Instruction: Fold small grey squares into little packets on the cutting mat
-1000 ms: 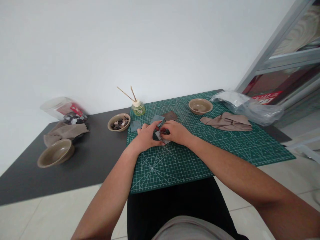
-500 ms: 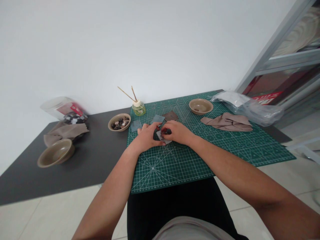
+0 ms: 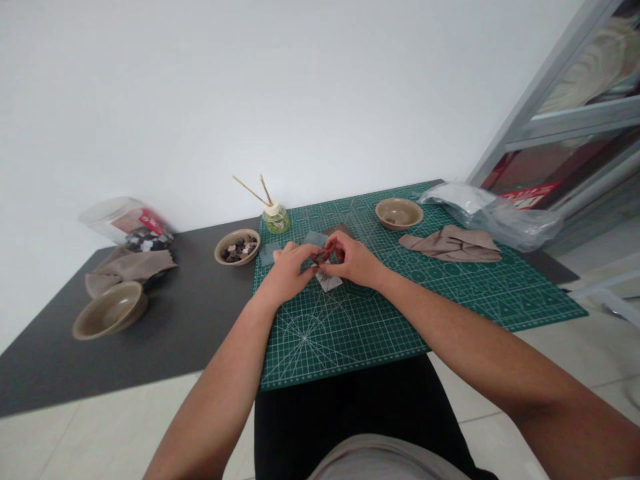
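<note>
My left hand [image 3: 294, 270] and my right hand [image 3: 354, 261] meet over the green cutting mat [image 3: 305, 339], fingertips pinched together. Between them is a small dark stone [image 3: 321, 257], mostly covered by the fingers. A pale grey square that looks like sandpaper [image 3: 330, 281] lies on the mat just below the fingertips. Behind the hands are a blue-grey square [image 3: 316, 238] and a brown square [image 3: 341, 229], partly covered. Another blue-grey square [image 3: 269, 253] rests left of my left hand.
A bowl of small stones [image 3: 237, 247] stands left of the mat, near a reed diffuser [image 3: 276, 219]. On the right are another bowl [image 3: 399, 213], a brown cloth [image 3: 453, 245] and a plastic bag [image 3: 493, 210]. Farther left are a bowl [image 3: 110, 310], a cloth [image 3: 130, 267] and a bag of stones [image 3: 143, 223].
Both hands have risen slightly off the pale grey square, showing more of it. The fingertips of both hands now come together around the small stone.
</note>
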Demonstrator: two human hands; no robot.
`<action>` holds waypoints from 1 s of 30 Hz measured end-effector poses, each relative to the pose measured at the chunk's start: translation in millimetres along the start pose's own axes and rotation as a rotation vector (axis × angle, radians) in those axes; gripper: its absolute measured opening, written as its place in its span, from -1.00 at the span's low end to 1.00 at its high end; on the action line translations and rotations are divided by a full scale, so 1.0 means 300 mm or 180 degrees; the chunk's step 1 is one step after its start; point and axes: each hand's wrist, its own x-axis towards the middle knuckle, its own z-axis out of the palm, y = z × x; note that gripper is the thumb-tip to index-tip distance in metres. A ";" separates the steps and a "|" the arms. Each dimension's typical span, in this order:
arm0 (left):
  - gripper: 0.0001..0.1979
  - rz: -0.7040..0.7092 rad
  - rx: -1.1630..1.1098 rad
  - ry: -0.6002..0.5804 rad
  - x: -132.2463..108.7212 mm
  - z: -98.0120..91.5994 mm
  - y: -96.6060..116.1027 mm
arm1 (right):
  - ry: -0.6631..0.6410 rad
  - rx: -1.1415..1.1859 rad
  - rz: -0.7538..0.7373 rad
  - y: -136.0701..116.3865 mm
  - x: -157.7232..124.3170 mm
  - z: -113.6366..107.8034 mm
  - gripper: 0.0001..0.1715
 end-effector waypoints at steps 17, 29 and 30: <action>-0.91 -0.0756 -0.0012 0.0663 0.015 0.001 -0.020 | -0.0778 -0.1337 -0.0132 0.017 -0.011 -0.011 -0.59; -0.94 -0.0899 -0.0345 0.0838 0.021 0.015 -0.030 | -0.0816 -0.1418 0.0480 -0.009 -0.015 -0.056 -0.38; -0.94 -0.0876 -0.0348 0.0836 0.021 0.017 -0.030 | -0.0847 -0.1380 0.0500 -0.010 -0.013 -0.059 -0.39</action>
